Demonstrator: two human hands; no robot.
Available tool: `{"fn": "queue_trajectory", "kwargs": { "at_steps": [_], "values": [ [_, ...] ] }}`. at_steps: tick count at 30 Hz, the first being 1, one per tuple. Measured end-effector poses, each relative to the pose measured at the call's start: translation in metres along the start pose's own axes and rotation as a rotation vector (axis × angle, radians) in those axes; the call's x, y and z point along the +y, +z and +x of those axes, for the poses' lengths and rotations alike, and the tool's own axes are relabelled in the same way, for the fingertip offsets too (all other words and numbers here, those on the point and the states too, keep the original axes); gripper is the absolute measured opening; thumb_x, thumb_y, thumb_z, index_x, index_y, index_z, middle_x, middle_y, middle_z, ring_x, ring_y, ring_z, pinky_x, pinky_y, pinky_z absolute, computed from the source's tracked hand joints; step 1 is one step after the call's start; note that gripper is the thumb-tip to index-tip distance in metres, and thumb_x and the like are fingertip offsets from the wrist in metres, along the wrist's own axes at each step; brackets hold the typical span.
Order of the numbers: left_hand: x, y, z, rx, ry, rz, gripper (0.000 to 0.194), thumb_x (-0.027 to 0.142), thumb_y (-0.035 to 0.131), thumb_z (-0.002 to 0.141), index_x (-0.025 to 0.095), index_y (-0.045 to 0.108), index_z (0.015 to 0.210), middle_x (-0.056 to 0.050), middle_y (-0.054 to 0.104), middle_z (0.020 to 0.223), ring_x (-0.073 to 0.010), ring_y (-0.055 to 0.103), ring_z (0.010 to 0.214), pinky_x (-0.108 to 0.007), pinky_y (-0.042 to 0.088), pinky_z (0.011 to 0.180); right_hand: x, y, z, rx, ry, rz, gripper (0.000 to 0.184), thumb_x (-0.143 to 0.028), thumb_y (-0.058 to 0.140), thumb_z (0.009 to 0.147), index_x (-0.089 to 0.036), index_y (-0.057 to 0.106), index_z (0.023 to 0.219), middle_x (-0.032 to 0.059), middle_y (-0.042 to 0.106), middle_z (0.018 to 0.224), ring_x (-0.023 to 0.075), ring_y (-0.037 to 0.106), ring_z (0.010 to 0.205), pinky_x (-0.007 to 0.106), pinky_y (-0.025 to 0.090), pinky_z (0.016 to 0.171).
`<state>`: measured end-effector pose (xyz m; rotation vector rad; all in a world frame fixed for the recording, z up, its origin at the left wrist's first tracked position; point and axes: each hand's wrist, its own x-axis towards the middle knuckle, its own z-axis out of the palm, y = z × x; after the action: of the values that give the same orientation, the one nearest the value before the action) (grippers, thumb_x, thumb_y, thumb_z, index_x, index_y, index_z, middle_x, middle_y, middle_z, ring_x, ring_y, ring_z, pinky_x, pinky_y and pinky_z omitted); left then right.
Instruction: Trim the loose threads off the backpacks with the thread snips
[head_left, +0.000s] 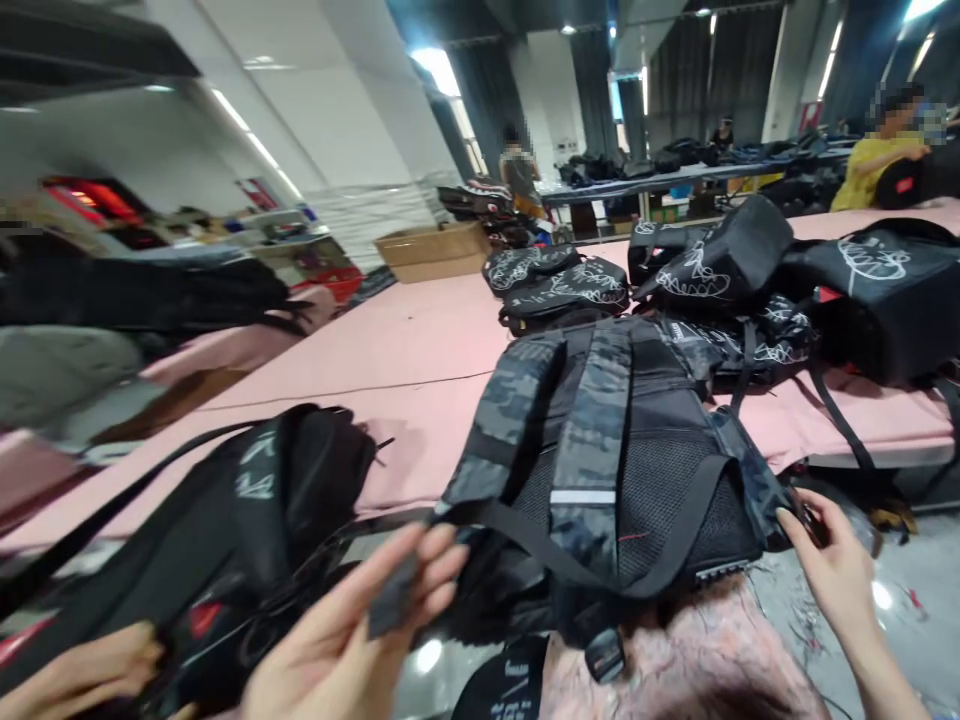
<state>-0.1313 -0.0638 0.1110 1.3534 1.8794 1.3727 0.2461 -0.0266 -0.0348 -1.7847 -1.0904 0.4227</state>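
Note:
A black and grey camouflage backpack (592, 430) lies with its straps and mesh back panel facing up, partly on the pink table and partly over my lap. My left hand (352, 620) is at its left side, palm turned up, fingers curled around a small dark grey piece (394, 598) of what looks like fabric or webbing. Whether this piece is joined to the backpack I cannot tell. At the right, my right hand (836, 565) pinches the camouflage side edge of the backpack. A loose black webbing strap (686, 540) loops over the mesh. A buckle-like dark part (604, 656) hangs below.
The pink-covered table (360, 350) carries more black bags (720, 260) with white scribble prints. Left of me, another person's hand (97, 670) is by a black bag (247, 490). A cardboard box (431, 252) stands at the back. A person in yellow (874, 165) works at far right.

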Motion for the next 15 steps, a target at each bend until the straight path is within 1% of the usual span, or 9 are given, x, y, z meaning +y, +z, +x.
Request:
{"fn": "queue_trajectory", "kwargs": {
  "at_steps": [2,3,4,6,8,10,12,14,15],
  "values": [
    [0.004,0.013,-0.009,-0.006,-0.189,-0.247,0.033,0.048,0.065,0.062,0.021,0.069,0.080,-0.005,0.068,0.060,-0.0188,0.059,0.043,-0.029,0.047,0.039,-0.009,-0.003,-0.005,0.095,-0.041,-0.016,0.053,-0.053,0.057,0.074,-0.018,0.054,0.113,0.0083,0.062,0.095,0.0233,0.058,0.084,0.035,0.042,0.075],
    [0.007,0.020,-0.013,-0.048,-0.272,-0.326,0.031,0.045,0.068,0.062,0.016,0.068,0.072,-0.003,0.062,0.048,-0.0133,0.052,0.034,-0.023,0.042,0.035,-0.016,-0.004,-0.010,0.125,-0.072,-0.011,0.052,-0.052,0.054,0.077,-0.016,0.053,0.114,0.0090,0.062,0.095,0.0232,0.057,0.084,0.035,0.042,0.075],
    [0.010,0.026,-0.015,-0.109,-0.331,-0.355,0.030,0.043,0.068,0.063,0.014,0.066,0.069,0.000,0.057,0.042,-0.0088,0.046,0.029,-0.019,0.037,0.032,-0.024,-0.004,-0.015,0.134,-0.110,0.008,0.048,-0.050,0.051,0.079,-0.016,0.053,0.113,0.0096,0.061,0.096,0.0230,0.057,0.085,0.035,0.042,0.075],
    [0.014,0.033,-0.018,-0.213,-0.403,-0.407,0.031,0.043,0.068,0.065,0.012,0.064,0.070,0.002,0.054,0.039,-0.0046,0.040,0.025,-0.014,0.030,0.030,-0.043,-0.002,-0.028,0.086,-0.184,0.072,0.040,-0.045,0.049,0.082,-0.016,0.055,0.108,0.0097,0.061,0.098,0.0221,0.057,0.086,0.033,0.043,0.075],
    [0.015,0.035,-0.018,-0.324,-0.459,-0.471,0.033,0.044,0.070,0.063,0.013,0.063,0.069,0.002,0.056,0.041,-0.0046,0.041,0.026,-0.013,0.029,0.030,-0.062,0.001,-0.041,-0.025,-0.253,0.140,0.033,-0.040,0.051,0.083,-0.017,0.055,0.106,0.0090,0.060,0.099,0.0203,0.057,0.085,0.031,0.045,0.073],
    [0.014,0.036,-0.018,-0.412,-0.483,-0.514,0.033,0.044,0.070,0.063,0.012,0.060,0.062,0.001,0.057,0.043,-0.0053,0.043,0.027,-0.013,0.030,0.030,-0.077,0.005,-0.053,-0.119,-0.340,0.174,0.027,-0.035,0.052,0.083,-0.019,0.056,0.104,0.0076,0.060,0.098,0.0179,0.058,0.082,0.028,0.046,0.070],
    [0.013,0.036,-0.019,-0.457,-0.476,-0.534,0.033,0.043,0.068,0.067,0.012,0.059,0.058,0.000,0.058,0.044,-0.0054,0.044,0.027,-0.013,0.030,0.030,-0.088,0.009,-0.059,-0.176,-0.434,0.180,0.022,-0.030,0.052,0.084,-0.020,0.056,0.103,0.0058,0.060,0.095,0.0159,0.058,0.079,0.026,0.047,0.068],
    [0.014,0.035,-0.024,-0.522,-0.399,-0.523,0.027,0.040,0.061,0.074,0.014,0.065,0.068,0.000,0.060,0.047,-0.0069,0.048,0.030,-0.014,0.033,0.032,-0.093,0.012,-0.061,-0.209,-0.496,0.183,0.020,-0.028,0.052,0.084,-0.021,0.056,0.102,0.0046,0.060,0.092,0.0145,0.058,0.077,0.024,0.047,0.067],
    [0.016,0.034,-0.028,-0.616,-0.321,-0.492,0.024,0.038,0.058,0.077,0.016,0.068,0.078,-0.002,0.064,0.053,-0.0089,0.053,0.036,-0.016,0.038,0.036,-0.094,0.013,-0.061,-0.219,-0.506,0.182,0.020,-0.027,0.052,0.084,-0.021,0.056,0.103,0.0044,0.060,0.092,0.0142,0.058,0.077,0.024,0.047,0.066]
  ]
}}
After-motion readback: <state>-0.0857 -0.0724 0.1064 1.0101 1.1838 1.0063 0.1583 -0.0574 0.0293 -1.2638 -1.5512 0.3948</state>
